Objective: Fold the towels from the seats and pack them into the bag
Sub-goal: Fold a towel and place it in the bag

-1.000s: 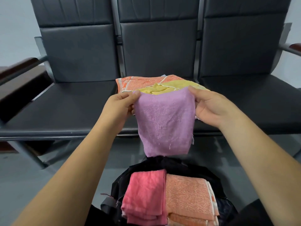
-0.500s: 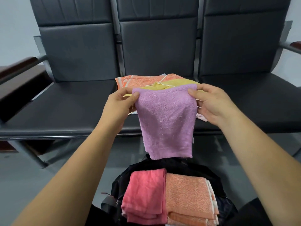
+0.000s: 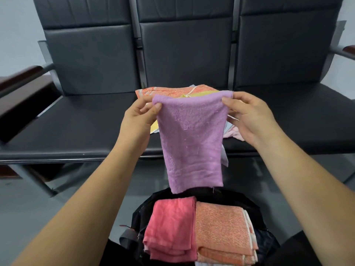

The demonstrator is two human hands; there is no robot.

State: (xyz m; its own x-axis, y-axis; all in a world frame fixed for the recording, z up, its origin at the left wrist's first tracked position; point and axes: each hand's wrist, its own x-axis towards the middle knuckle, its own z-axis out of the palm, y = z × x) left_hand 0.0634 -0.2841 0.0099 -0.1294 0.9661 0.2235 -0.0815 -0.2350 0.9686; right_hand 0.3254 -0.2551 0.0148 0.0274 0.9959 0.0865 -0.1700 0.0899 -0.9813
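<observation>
The left hand (image 3: 137, 120) and right hand (image 3: 249, 118) each pinch a top corner of the purple towel (image 3: 192, 139), which hangs over the black bag (image 3: 263, 244) near the viewer. It hides most of the towel pile (image 3: 165, 91) on the middle seat (image 3: 86, 121). A folded pink towel (image 3: 171, 227) and orange towel (image 3: 221, 229) fill the bag, cut off at the bottom edge

Our outstretched left hand (image 3: 139, 117) and right hand (image 3: 250, 117) pinch (thumbs facing us) the top corners of the lilac terry towel (image 3: 192, 143).
</observation>
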